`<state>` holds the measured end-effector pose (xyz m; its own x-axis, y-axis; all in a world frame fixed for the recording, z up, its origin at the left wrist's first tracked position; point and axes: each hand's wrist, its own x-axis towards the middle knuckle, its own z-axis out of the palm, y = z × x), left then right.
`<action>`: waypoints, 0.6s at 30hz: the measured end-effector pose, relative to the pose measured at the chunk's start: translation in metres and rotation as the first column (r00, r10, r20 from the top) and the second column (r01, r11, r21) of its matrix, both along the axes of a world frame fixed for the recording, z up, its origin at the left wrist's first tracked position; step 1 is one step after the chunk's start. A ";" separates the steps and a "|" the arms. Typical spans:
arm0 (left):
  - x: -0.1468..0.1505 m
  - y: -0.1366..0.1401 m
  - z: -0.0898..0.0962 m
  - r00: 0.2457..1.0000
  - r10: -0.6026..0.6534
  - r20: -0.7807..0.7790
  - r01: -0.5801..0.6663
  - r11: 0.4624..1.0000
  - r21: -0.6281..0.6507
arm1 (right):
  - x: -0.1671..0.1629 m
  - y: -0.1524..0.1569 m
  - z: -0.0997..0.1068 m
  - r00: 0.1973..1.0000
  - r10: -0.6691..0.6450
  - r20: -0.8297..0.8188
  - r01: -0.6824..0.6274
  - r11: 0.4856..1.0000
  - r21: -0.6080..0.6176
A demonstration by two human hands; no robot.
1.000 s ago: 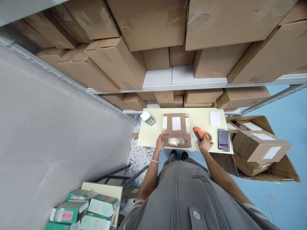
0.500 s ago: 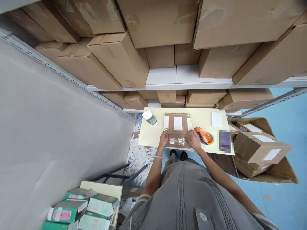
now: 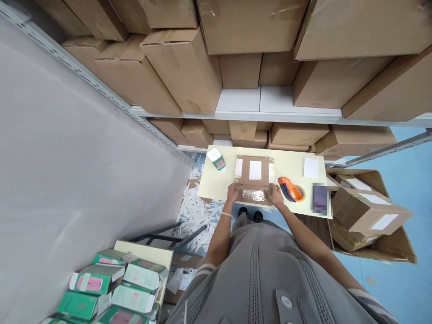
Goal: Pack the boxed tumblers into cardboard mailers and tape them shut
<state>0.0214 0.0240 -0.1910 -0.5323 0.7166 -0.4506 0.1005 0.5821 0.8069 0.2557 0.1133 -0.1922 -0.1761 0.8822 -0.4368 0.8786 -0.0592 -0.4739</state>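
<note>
A brown cardboard box (image 3: 245, 164) lies on the cream table (image 3: 229, 155) in front of me, a white label (image 3: 255, 170) at its middle. Shiny clear plastic (image 3: 254, 195) shows on the part nearest my body; I cannot tell if it is tape or wrap. My left hand (image 3: 232, 192) grips the near left edge of the cardboard, fingers closed on it. At the near right edge, my right hand (image 3: 275, 195) does the same. Just right of that hand lies an orange and blue tape dispenser (image 3: 287, 188) beside a tape roll (image 3: 300, 193).
A small green and white box (image 3: 216, 159) stands at the table's back left, white paper (image 3: 310, 168) at its right. Cartons fill the shelf (image 3: 236, 115) behind. A large carton (image 3: 401, 249) of parcels stands right; green boxes (image 3: 89, 282) lie lower left. Paper strips (image 3: 194, 218) cover the floor.
My view has shifted slightly, so the table and shelves sit a little differently in the picture. Both hands stay on the same near edges of the cardboard box.
</note>
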 end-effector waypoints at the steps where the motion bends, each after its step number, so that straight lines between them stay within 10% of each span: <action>1: 0.001 0.000 -0.001 1.000 -0.001 0.002 0.001 1.000 -0.019 | 0.000 -0.001 -0.001 0.999 -0.032 -0.009 0.032 0.999 -0.033; 18: 0.009 0.000 0.026 0.999 -0.027 -0.042 0.026 0.999 -0.021 | -0.005 -0.002 -0.006 0.941 -0.275 -0.199 0.249 0.958 -0.145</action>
